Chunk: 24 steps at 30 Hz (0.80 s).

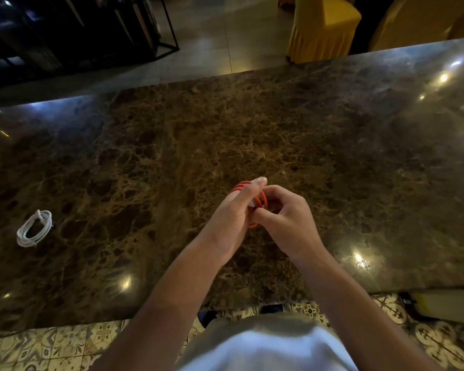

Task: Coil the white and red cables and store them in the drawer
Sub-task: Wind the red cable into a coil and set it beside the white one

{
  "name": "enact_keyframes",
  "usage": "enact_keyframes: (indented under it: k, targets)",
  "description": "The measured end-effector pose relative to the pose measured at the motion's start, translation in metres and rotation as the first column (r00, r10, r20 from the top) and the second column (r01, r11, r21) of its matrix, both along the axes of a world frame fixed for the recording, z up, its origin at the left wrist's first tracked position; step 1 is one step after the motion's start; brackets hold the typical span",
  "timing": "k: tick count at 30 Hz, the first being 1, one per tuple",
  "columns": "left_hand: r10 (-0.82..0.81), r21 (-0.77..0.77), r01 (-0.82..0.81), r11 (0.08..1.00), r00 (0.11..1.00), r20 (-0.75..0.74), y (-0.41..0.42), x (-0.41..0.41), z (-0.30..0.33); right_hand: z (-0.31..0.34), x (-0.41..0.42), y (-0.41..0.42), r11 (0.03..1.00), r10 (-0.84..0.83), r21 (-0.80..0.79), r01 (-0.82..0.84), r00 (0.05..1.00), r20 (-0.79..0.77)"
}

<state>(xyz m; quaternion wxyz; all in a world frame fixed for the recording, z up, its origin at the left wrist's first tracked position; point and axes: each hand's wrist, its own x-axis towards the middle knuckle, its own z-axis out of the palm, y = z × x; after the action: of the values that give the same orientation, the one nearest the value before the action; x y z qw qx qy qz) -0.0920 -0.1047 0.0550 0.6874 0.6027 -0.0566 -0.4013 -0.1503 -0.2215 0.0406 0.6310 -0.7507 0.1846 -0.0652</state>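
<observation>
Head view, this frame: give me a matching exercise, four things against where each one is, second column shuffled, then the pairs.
Things:
1. white cable
2. red cable
3. yellow chair
4. marble table

Places:
A. on the floor beyond the table
B. coiled, lying at the table's left
C. under both hands
D. looped, gripped by left hand and right hand

Pairs: 1-B, 2-D, 3-A, 4-C

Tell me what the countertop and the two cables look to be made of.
Countertop: looks like polished brown marble or a similar stone, going by the pale veining and mirror-like light reflections.
White cable: smooth plastic or rubber sheath, probably; it holds a tidy coil on the counter.
Red cable: similar flexible sheath, matte orange-red, looped in thin rings between the left hand and right hand.
</observation>
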Motion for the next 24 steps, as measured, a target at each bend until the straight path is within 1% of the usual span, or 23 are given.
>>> enact_keyframes:
  k: [2,3,5,7,10,12,15,17,20,24]
  targets:
    - [-0.039,0.034,0.038,0.999,0.999,0.031,0.001,-0.003,-0.003,0.0,-0.001,-0.003,0.999,0.017,-0.052,-0.016,1.0,0.004]
    - [-0.087,0.055,0.085,0.995,0.995,0.042,0.002,-0.004,-0.005,0.0,-0.001,-0.005,0.998,0.025,-0.055,-0.025,1.0,-0.001]
    - [-0.156,0.062,0.153,0.986,0.987,0.048,0.004,-0.006,-0.007,0.001,-0.004,-0.006,0.999,0.045,-0.005,-0.045,0.999,-0.03]
    - [-0.185,0.017,0.185,0.983,0.983,-0.001,0.006,-0.006,-0.009,0.003,-0.006,-0.01,0.996,0.074,0.051,-0.071,0.995,-0.065]
    - [-0.199,-0.048,0.196,0.979,0.979,-0.053,0.01,-0.004,-0.012,0.007,-0.007,-0.017,0.985,0.155,0.091,-0.147,0.985,-0.08]
    - [-0.198,-0.096,0.189,0.977,0.976,-0.095,0.014,0.0,-0.01,0.009,-0.009,-0.019,0.977,0.209,0.053,-0.206,0.975,-0.072]
    - [-0.249,-0.119,0.24,0.963,0.966,-0.067,0.023,0.008,-0.005,0.013,-0.012,-0.011,0.964,0.26,-0.039,-0.262,0.964,-0.048]
    - [-0.24,-0.094,0.233,0.968,0.968,-0.072,0.024,0.011,-0.003,0.014,-0.011,-0.006,0.954,0.285,-0.08,-0.289,0.957,-0.049]
    - [-0.207,-0.029,0.205,0.978,0.977,-0.045,0.022,0.007,-0.006,0.014,-0.01,-0.003,0.941,0.332,-0.049,-0.334,0.942,-0.035]
    - [-0.16,-0.013,0.16,0.987,0.986,-0.046,0.021,0.002,-0.009,0.01,-0.013,-0.001,0.945,0.32,-0.071,-0.318,0.947,0.014]
